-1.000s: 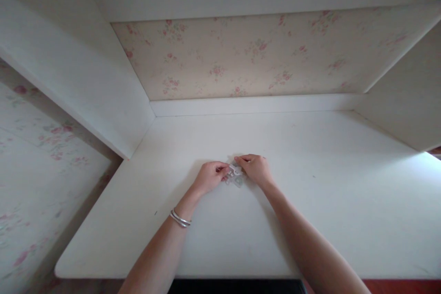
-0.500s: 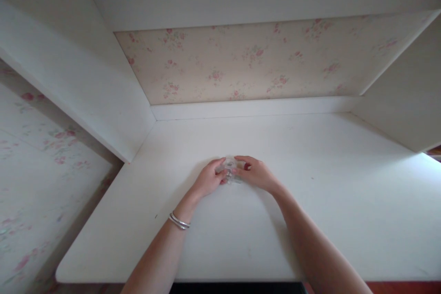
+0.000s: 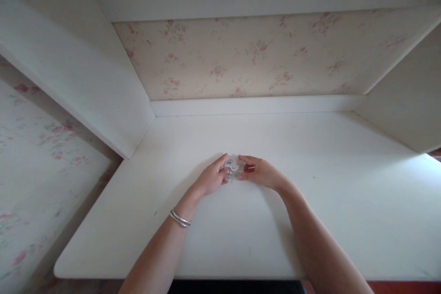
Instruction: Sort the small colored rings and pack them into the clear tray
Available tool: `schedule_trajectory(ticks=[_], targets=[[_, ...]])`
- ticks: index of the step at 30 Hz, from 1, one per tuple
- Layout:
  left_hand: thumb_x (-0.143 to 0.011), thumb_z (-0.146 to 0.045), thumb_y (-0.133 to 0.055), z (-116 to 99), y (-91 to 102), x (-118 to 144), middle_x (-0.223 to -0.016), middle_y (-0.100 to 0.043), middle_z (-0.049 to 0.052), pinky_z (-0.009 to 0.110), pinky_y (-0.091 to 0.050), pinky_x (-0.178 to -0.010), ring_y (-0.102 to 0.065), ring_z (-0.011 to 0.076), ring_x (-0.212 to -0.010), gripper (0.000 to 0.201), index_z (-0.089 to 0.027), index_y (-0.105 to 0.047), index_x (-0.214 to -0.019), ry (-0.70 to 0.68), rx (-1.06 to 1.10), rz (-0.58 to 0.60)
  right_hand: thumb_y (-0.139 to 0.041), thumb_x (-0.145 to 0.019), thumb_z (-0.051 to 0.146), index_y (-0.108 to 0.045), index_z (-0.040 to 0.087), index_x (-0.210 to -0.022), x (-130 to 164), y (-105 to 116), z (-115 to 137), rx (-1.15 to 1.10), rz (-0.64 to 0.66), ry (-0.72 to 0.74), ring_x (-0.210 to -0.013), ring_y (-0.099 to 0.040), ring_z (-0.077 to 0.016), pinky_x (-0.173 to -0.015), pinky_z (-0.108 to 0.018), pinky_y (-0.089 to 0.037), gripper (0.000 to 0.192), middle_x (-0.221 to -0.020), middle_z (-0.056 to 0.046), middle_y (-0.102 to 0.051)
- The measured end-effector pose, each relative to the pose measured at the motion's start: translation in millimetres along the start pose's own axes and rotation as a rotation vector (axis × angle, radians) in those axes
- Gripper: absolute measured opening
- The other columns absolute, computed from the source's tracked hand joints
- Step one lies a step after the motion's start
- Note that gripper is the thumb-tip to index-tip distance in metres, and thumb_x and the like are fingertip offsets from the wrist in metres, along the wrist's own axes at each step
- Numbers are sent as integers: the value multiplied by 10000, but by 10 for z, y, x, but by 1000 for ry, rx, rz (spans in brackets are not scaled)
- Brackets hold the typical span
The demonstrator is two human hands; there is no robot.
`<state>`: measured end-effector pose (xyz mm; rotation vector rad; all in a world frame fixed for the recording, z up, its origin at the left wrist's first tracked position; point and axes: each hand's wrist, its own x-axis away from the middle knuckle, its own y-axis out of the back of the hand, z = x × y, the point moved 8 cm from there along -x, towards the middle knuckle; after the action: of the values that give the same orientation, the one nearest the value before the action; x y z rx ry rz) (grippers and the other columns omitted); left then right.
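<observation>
A small clear plastic piece (image 3: 232, 168) is held just above the white desk top (image 3: 310, 220), near its middle. My left hand (image 3: 209, 179) pinches its left side and my right hand (image 3: 262, 173) pinches its right side, fingertips meeting around it. The piece is partly hidden by my fingers and its exact shape is hard to tell. Silver bangles (image 3: 179, 218) sit on my left wrist.
The desk sits in a white alcove with side panels on the left (image 3: 69, 69) and right (image 3: 406, 96) and a shelf overhead. Floral wallpaper (image 3: 248, 55) covers the back wall. The desk's front edge (image 3: 223, 277) runs along the bottom.
Both hands have turned the clear piece between the fingertips and lifted it slightly off the desk; the right hand has shifted a little to the right.
</observation>
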<state>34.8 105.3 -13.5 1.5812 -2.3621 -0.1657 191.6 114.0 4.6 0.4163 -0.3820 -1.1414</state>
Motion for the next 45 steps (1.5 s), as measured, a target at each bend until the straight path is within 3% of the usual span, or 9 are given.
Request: schedule_trajectory(ticks=[16,18,21,24,28,33,37,41,45], targets=[[-845,-334,-559,-54,62,26,-965,-664,96,252,-489,-608,-585,93,-596,626,-206,-315,-1407,34,35,16,-693,-661,453,-523,210,-1264,-2,6,146,166,85,-27,-778,-601,-175,-718,-291,-465,672,-939,-33,-665],[-840,-369,-562,-39,60,31,-934,-670,91,268,-496,-629,-596,106,-618,639,-198,-318,-1406,30,47,26,-667,-679,498,-500,205,-1285,9,6,215,200,87,-14,-803,-605,-183,-725,-299,-469,694,-1005,-58,-654],[-846,-435,-533,-21,48,23,-874,-682,84,290,-503,-683,-619,127,-675,647,-166,-331,-1399,24,112,50,-630,-683,586,-455,220,-1327,13,16,376,338,49,29,-1012,-569,-237,-846,-338,-443,761,-1258,-115,-534],[-864,-471,-482,-23,52,1,-979,-679,110,299,-510,-714,-637,142,-729,589,-149,-412,-1353,19,199,50,-544,-688,691,-357,249,-1390,-4,-27,476,538,10,-33,-1121,-518,-290,-901,-390,-408,850,-1376,-125,-420],[-860,-480,-475,-18,135,-21,-1236,-575,143,298,-519,-671,-643,176,-798,542,-168,-482,-1303,27,226,-33,-435,-685,775,-317,291,-1401,-24,-180,539,701,-25,-141,-1084,-536,-336,-840,-439,-420,872,-1352,-115,-447],[-855,-461,-489,-30,152,-26,-1187,-607,143,286,-518,-622,-647,185,-794,475,-150,-559,-1207,2,225,-65,-456,-768,634,-382,298,-1358,-19,-224,574,761,-108,-124,-1065,-545,-300,-843,-408,-416,683,-1308,-88,-490],[-862,-420,-487,-5,134,-30,-1081,-648,130,254,-513,-608,-635,127,-669,422,-133,-553,-1164,35,229,-87,-455,-809,466,-378,314,-1358,-8,101,464,761,-190,-141,-1064,-555,-252,-876,-359,-418,574,-1352,-46,-454],[-865,-409,-474,0,119,-37,-1014,-657,114,217,-494,-583,-608,93,-624,387,-129,-558,-1119,11,193,-87,-400,-821,474,-364,309,-1372,-1,758,207,795,-346,-238,-1074,-553,-271,-898,-387,-422,576,-1431,-38,-352],[-872,-374,-450,14,102,-40,-955,-666,91,208,-480,-560,-594,86,-603,369,-138,-542,-1140,-12,132,-79,-419,-790,499,-355,217,-1382,91,1464,-189,803,-523,-360,-1088,-538,-294,-883,-400,-434,659,-1440,-107,-315]])
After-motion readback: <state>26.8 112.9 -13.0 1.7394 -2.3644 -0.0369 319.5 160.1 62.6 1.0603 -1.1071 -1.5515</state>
